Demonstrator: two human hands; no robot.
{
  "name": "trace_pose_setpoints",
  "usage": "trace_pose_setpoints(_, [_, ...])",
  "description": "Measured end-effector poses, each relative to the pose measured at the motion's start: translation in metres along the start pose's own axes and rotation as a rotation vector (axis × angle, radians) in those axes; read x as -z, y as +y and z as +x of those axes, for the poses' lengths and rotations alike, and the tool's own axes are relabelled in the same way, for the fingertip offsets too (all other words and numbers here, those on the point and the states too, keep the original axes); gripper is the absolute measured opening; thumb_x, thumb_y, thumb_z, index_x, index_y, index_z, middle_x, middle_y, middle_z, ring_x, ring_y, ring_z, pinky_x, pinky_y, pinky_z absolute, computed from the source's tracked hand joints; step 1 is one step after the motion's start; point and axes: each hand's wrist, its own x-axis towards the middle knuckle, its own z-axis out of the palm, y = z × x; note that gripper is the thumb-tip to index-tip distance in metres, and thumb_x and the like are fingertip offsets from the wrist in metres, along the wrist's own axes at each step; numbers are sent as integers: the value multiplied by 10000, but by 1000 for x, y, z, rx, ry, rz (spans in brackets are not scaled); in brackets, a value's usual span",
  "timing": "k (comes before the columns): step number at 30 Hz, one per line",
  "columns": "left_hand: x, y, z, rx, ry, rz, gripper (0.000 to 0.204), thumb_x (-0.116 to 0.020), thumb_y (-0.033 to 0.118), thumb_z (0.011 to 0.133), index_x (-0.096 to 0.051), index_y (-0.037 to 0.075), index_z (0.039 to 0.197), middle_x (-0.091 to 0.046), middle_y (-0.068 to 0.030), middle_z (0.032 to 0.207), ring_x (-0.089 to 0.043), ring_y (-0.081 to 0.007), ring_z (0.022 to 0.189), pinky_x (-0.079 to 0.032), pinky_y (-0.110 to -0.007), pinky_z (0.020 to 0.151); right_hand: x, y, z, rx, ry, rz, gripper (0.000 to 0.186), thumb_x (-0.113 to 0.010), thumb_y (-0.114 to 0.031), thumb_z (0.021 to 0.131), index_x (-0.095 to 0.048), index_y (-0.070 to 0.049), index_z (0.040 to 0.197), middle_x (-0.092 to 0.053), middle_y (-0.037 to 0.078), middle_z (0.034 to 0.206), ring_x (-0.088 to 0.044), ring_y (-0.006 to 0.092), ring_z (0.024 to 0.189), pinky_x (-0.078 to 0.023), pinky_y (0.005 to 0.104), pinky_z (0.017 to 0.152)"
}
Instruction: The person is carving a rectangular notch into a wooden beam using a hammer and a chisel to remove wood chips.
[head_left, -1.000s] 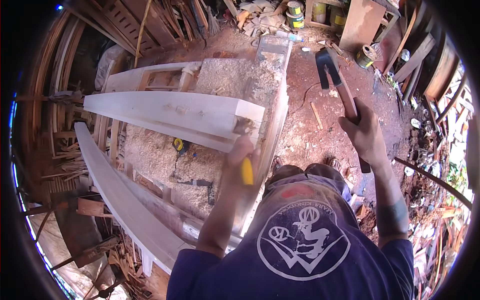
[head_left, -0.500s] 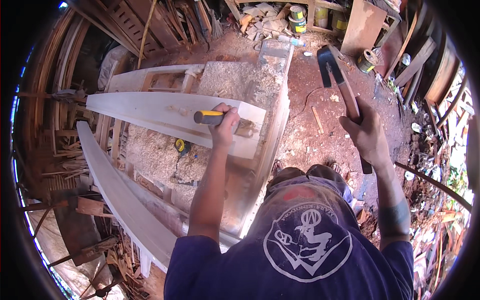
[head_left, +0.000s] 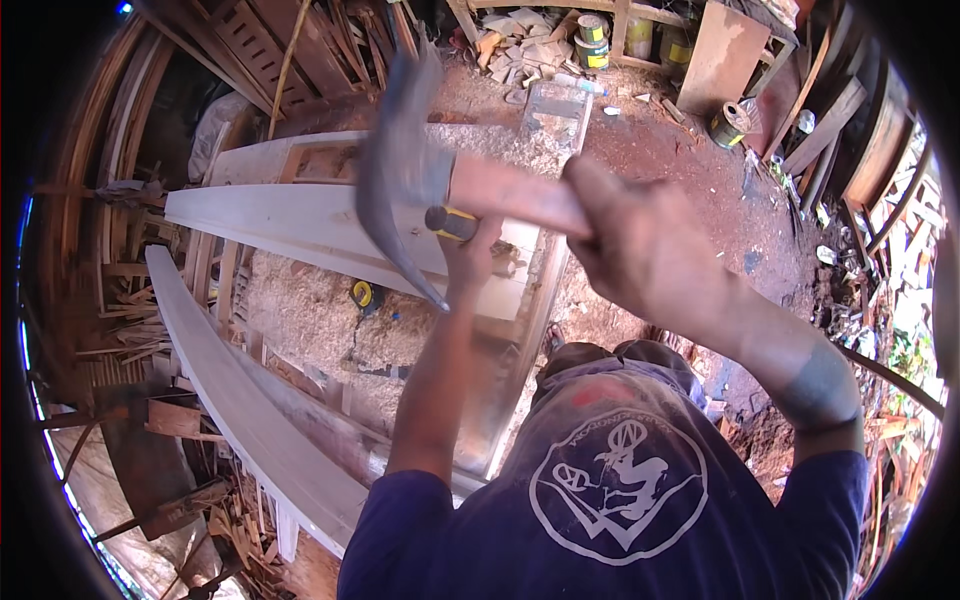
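Note:
My left hand (head_left: 468,258) is closed around the black-and-yellow handle of a chisel (head_left: 450,222), its blade hidden from view. The chisel stands over the wide end of a long pale timber (head_left: 270,218), beside a rough, cut-out spot (head_left: 508,262). In my right hand (head_left: 640,240) is a claw hammer (head_left: 395,175), gripped by its wooden handle. The hammer's dark head is raised above the timber and blurred by motion, partly covering the view of the timber and my left wrist.
A yellow-and-black tape measure (head_left: 362,293) lies among wood shavings on the bench (head_left: 320,325). A second long, curved timber (head_left: 225,385) rests at the left. Paint tins (head_left: 592,45) and wood offcuts (head_left: 525,50) sit at the back, with another open tin (head_left: 731,125) at the right.
My right hand has swung the hammer leftward from the right side to above the timber. The left hand and chisel have shifted slightly right.

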Motion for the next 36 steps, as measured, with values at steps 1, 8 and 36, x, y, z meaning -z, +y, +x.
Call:
trace_pose_setpoints(1, [-1,-4,-2,-168,-9,162,75,-583,-33,888,-561,22,842,-564,-25,725,-493,-102,612,-387,-271,555,-7,2,3,-20,-143,-126,154,-581,-44,884,-494,-32,1011,-659,219,789,-686,388,685,-542,496,623])
trace_pose_setpoints(8, [-10,7,2,56,95,-112,57,-657,-9,863,-610,23,856,-584,9,758,-518,-61,616,-398,-237,517,33,-25,18,159,181,5,216,-594,-46,861,-497,-26,1053,-670,191,770,-700,401,716,-563,486,641])
trace_pose_setpoints(36, [33,37,-90,-52,55,-220,162,-476,89,979,-443,78,820,-462,-33,712,-434,-149,686,-436,-391,742,-9,77,-57,-466,97,247,155,-606,-78,831,-561,20,942,-628,283,745,-643,477,752,-485,523,686])
